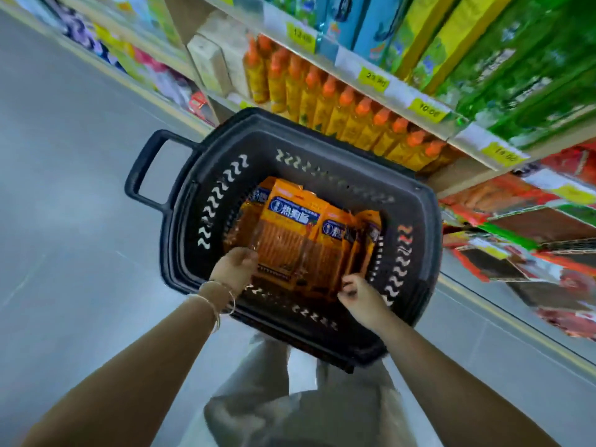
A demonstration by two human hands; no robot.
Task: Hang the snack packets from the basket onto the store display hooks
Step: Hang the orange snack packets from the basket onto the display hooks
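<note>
A dark plastic basket (180,227) stands on the floor in front of me, its handle pointing left. Inside lie several orange snack packets (290,230) with blue labels, stacked and overlapping. My left hand (233,269), bangles on its wrist, grips the lower left edge of the top packet. My right hand (358,295) has its fingers curled at the lower right corner of the packets, pinching an edge there. No display hooks show plainly in this view.
Store shelves run along the right: orange-capped yellow bottles (338,104) just behind the basket, green and yellow boxes (451,43) above, red hanging packets (516,227) lower right. Grey floor (64,188) spreads to the left. My legs are below the basket.
</note>
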